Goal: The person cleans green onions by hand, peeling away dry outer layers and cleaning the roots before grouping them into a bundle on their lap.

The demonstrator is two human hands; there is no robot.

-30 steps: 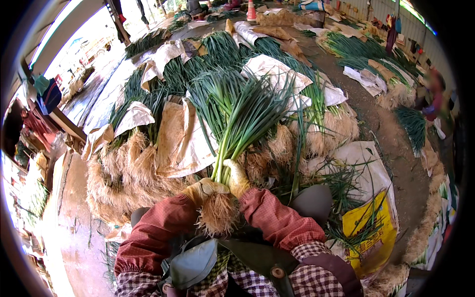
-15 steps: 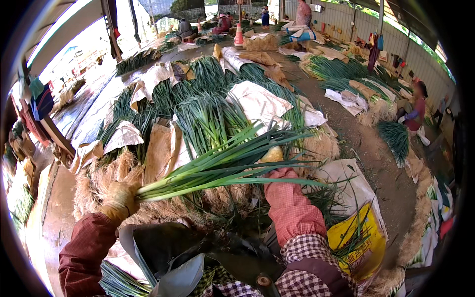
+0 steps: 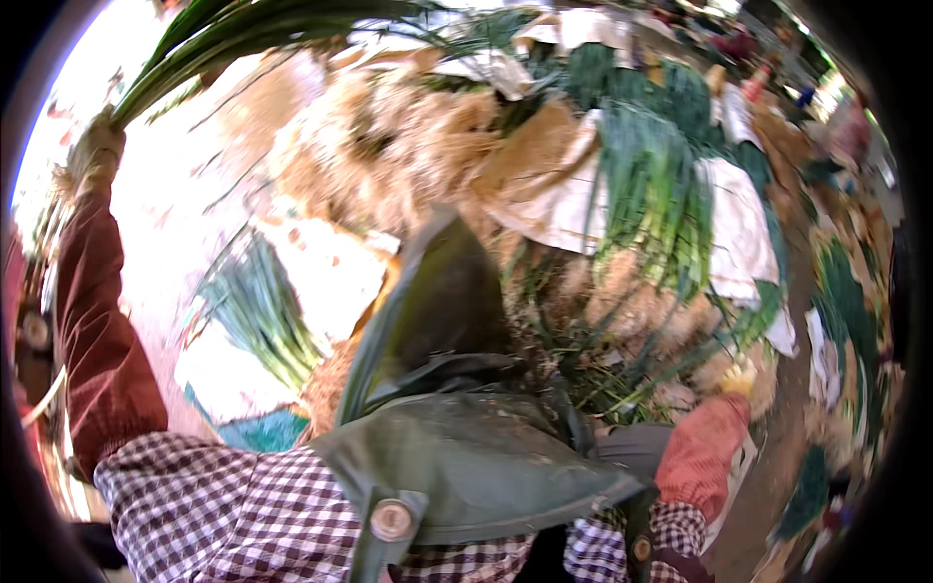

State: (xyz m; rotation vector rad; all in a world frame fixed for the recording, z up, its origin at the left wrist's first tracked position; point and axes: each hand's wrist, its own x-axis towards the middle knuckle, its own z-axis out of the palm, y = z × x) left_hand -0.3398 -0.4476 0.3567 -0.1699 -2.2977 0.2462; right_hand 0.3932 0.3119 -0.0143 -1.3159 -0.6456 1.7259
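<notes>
My left hand (image 3: pixel 97 151), in a tan glove, is stretched out to the far upper left and closed round the root end of a bunch of green onions (image 3: pixel 233 24). Its long leaves sweep up and to the right along the top rim. Down at the right, my right hand (image 3: pixel 736 379), in a pale yellow glove, hangs by the scattered leaves and roots, away from that bunch. Motion blur hides its fingers. Between my arms, another bundle of green onions (image 3: pixel 258 316) lies on a white sheet, its roots toward my dark green apron (image 3: pixel 466 457).
A heap of straw-coloured roots (image 3: pixel 379 146) spreads across the middle. Beyond it, more green onions (image 3: pixel 656 185) lie in rows beneath white cloths (image 3: pixel 743 223) and a brown sack (image 3: pixel 535 160). A dirt path (image 3: pixel 777 428) runs down the right side, with further piles past it.
The view has swung to the left. My left hand has carried the bunch outward and up to the left; my right hand has come off its leaves and dropped to the lower right.
</notes>
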